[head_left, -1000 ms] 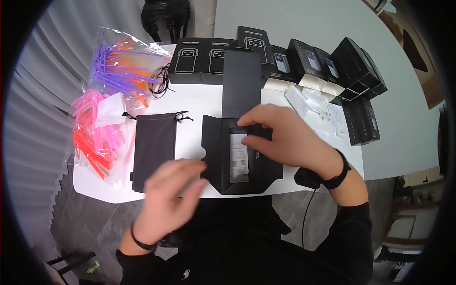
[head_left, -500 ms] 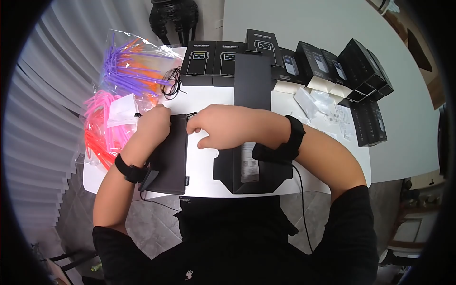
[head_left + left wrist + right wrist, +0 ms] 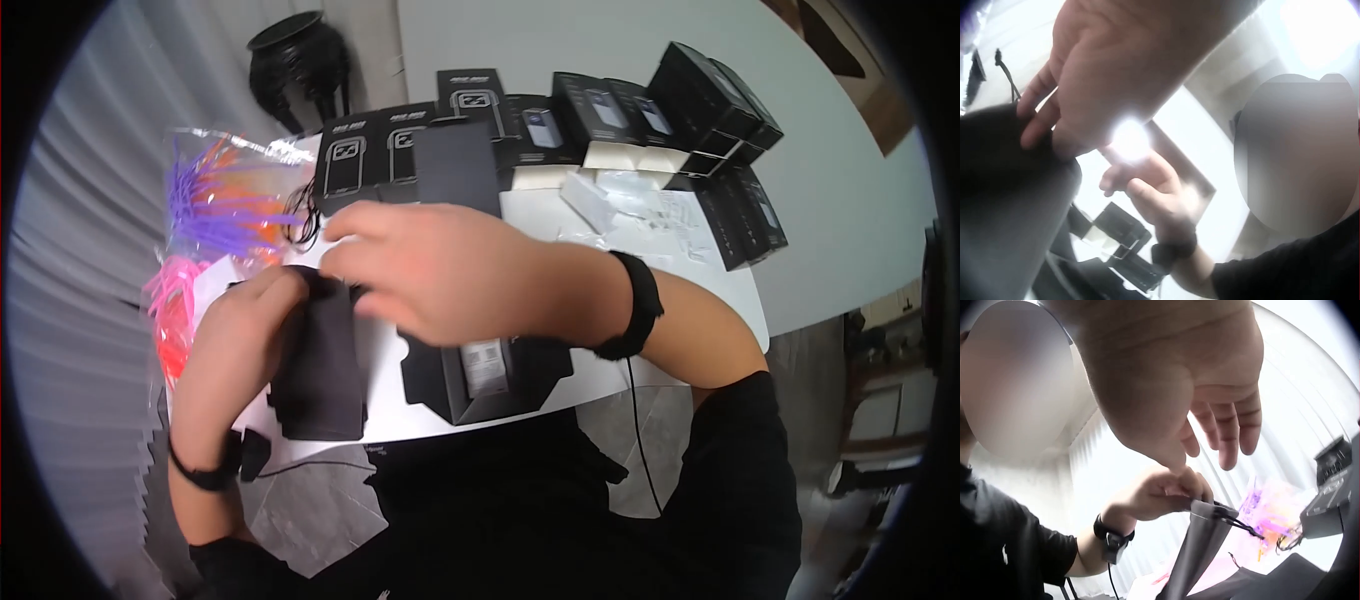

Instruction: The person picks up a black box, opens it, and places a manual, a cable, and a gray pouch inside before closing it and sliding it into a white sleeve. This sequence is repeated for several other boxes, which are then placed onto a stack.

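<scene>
A black drawstring pouch is at the left front of the white table. My left hand pinches its top edge, and in the right wrist view the pouch slants upward with its mouth raised and the cord hanging at one side. My right hand hovers just right of the pouch mouth, fingers loosely extended and holding nothing. Right of the pouch lies an opened black box, its long lid flap folded back. A printed white slip shows inside, partly hidden by the right hand.
Clear bags of purple and orange sticks and pink and red ones lie at the left. Several black boxes line the back. Crumpled clear packaging sits at the right, and a black cord bundle near the back boxes.
My left hand has come to the pouch's top and lifts its edge. My right hand has moved left from the opened box to beside the pouch mouth. The head view has shifted.
</scene>
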A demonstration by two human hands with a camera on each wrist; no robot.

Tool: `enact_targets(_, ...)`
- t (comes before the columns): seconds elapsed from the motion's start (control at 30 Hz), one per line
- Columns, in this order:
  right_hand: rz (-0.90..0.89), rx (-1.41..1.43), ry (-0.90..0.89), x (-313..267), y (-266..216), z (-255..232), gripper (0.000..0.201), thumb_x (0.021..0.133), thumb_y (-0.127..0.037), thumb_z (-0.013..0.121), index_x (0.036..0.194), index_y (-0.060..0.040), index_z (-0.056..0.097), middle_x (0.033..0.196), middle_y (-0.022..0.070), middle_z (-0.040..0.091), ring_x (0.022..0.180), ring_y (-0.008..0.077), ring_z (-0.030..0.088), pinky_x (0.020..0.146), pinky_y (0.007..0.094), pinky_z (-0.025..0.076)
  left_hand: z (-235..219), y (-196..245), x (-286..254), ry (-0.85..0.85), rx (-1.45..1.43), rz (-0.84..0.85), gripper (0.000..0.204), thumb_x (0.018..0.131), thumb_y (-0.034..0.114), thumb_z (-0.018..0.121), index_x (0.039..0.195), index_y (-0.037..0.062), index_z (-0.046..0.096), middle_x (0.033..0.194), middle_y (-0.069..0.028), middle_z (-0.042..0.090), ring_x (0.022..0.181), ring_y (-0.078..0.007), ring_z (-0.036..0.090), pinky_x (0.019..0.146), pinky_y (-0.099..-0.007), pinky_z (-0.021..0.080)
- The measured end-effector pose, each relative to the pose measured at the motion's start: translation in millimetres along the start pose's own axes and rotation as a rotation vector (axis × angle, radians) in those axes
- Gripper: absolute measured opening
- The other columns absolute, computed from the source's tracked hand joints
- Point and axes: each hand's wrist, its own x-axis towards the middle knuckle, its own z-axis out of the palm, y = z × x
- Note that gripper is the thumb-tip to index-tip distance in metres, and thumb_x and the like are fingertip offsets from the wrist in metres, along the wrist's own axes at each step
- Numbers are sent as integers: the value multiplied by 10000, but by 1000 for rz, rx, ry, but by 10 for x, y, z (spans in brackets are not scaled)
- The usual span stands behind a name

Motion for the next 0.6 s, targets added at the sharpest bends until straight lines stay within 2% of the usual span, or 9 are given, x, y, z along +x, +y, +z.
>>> enact_targets(0.07,-122,-19,61,-15,-166,-167,245,838,-225,728,931,-23,624,1053,116,585,928,299,652,771,386,558,-270,290,101,7,-84,128,163,779,-42,635,927,2,584,870,-147,601,818,-362,617,708,-414,502)
enact_targets(0.1,-81,46,-3,-45,-282,-273,262,836,-253,733,891,-30,606,1023,109,566,881,295,641,737,398,548,-352,415,143,21,-134,165,178,760,-45,641,929,-3,603,888,-145,614,820,-352,624,712,-409,508)
enact_targets(0.2,-84,-13,-21,-319,-458,-437,321,799,-302,761,890,-32,613,1004,97,549,792,274,607,666,392,507,-422,668,291,16,-202,305,230,713,-41,659,940,-7,641,933,-133,643,830,-327,640,721,-397,521)
enact_targets(0.33,17,-101,-58,-801,-566,-582,325,782,-316,769,871,-42,618,981,81,539,831,248,576,743,375,487,-200,955,551,-9,-138,462,225,715,12,646,940,7,653,973,-125,650,835,-303,648,724,-391,529)
enact_targets(0.37,82,-93,-86,-945,-571,-573,310,785,-306,765,869,-45,620,985,74,548,885,252,582,814,375,487,-108,980,635,-44,-181,499,228,728,19,622,955,16,639,999,-125,645,850,-313,648,744,-400,530)
enact_targets(0.47,186,-122,-34,-1386,-497,-416,331,772,-266,778,968,-34,646,1161,118,609,974,286,629,857,392,514,195,1079,804,-83,-198,509,234,725,13,610,959,20,620,1003,-124,637,867,-326,645,765,-404,532)
enact_targets(0.6,374,-82,0,-1812,-466,-307,304,769,-180,797,991,-35,649,1170,121,619,1041,306,630,917,408,511,395,1124,923,-207,-212,493,238,704,-8,614,941,15,626,982,-113,635,870,-326,646,768,-405,531)
